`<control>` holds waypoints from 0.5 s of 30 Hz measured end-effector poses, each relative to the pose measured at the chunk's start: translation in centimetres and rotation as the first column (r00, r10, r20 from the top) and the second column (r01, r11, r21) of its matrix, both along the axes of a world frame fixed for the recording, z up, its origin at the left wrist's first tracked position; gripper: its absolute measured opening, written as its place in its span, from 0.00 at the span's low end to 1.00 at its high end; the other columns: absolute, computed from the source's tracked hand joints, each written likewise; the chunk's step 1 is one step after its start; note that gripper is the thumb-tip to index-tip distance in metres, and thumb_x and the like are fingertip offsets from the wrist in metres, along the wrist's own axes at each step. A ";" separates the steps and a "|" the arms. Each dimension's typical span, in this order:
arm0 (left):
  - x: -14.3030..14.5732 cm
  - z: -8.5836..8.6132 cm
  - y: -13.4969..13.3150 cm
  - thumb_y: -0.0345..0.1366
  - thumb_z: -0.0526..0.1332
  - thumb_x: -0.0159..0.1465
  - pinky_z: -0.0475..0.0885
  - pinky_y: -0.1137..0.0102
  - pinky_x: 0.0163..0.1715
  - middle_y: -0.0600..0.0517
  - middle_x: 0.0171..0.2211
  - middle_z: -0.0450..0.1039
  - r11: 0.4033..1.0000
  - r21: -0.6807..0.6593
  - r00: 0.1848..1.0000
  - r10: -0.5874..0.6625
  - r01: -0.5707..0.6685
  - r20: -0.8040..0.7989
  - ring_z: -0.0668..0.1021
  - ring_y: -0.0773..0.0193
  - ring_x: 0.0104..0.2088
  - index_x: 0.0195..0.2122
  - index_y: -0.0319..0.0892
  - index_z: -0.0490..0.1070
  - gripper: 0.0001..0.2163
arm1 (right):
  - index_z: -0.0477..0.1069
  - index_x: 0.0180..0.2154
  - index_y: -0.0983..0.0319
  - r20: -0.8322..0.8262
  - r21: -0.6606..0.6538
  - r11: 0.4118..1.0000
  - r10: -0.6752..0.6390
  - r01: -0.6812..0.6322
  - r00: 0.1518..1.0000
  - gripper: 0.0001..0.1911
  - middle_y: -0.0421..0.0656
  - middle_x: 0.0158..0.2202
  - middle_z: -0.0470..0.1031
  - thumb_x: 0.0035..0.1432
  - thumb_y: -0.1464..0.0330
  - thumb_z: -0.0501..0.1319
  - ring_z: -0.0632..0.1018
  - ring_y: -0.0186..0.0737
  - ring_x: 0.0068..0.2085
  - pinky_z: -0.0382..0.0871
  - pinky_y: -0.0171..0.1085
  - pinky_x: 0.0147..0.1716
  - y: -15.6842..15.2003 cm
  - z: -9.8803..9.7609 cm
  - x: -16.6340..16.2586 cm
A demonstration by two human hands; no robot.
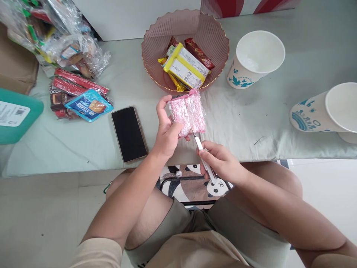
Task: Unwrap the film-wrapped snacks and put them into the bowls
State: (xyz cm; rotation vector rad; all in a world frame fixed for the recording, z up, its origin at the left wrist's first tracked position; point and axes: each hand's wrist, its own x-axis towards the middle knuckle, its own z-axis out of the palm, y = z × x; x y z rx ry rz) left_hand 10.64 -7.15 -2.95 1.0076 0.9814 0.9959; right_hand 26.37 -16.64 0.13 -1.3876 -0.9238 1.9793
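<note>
My left hand [166, 128] is closed on a pink, crinkly plastic snack packet [188, 111], holding it upright above the table's front edge. My right hand [220, 162] grips a thin white-handled tool [203, 160], a small knife or cutter, like a pen. Its dark tip touches the lower edge of the packet. Just behind the packet stands a ribbed pink bowl [156, 44] with a yellow-edged white packet [185, 67] and other wrapped snacks in it.
A black phone [129, 133] lies face up left of my hands. Further left lie red and blue snack packs [89, 104], clear bags and a teal container [16, 115]. Two paper cups, one [255, 59] upright and one [325, 108] on its side, sit at the right.
</note>
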 end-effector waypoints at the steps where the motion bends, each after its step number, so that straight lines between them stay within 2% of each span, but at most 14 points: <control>1: 0.0 0.0 0.0 0.36 0.63 0.58 0.74 0.68 0.29 0.52 0.42 0.71 1.000 -0.001 1.000 0.008 -0.008 0.013 0.79 0.61 0.33 0.66 0.61 0.52 0.35 | 0.61 0.37 0.58 0.001 0.002 1.000 0.006 -0.006 1.000 0.18 0.36 0.21 0.74 0.65 0.51 0.60 0.74 0.32 0.18 0.65 0.27 0.13 0.0 0.0 0.0; 11: -0.2 0.2 0.0 0.32 0.61 0.57 0.68 0.74 0.22 0.52 0.43 0.71 1.000 -0.012 0.997 0.015 -0.014 0.071 0.76 0.66 0.29 0.66 0.61 0.53 0.37 | 0.61 0.36 0.58 0.074 0.047 0.997 0.061 -0.064 0.995 0.15 0.37 0.21 0.74 0.66 0.54 0.56 0.72 0.31 0.19 0.65 0.29 0.17 -0.8 0.4 -0.3; 13: -0.3 0.4 0.0 0.32 0.62 0.56 0.69 0.73 0.22 0.52 0.45 0.72 1.000 -0.023 0.997 0.012 -0.010 0.075 0.75 0.66 0.29 0.66 0.61 0.53 0.37 | 0.61 0.34 0.58 0.122 0.039 0.993 0.103 -0.108 0.987 0.15 0.37 0.21 0.74 0.67 0.55 0.54 0.72 0.32 0.18 0.65 0.30 0.18 -1.1 0.7 -0.1; 15: -0.5 0.6 0.1 0.33 0.62 0.55 0.71 0.71 0.23 0.51 0.47 0.72 0.999 -0.037 0.996 0.017 -0.013 0.089 0.75 0.65 0.29 0.66 0.61 0.54 0.38 | 0.62 0.32 0.59 0.236 0.110 0.976 0.157 -0.187 0.959 0.14 0.39 0.20 0.74 0.67 0.56 0.54 0.72 0.32 0.18 0.64 0.31 0.18 -1.4 0.9 0.6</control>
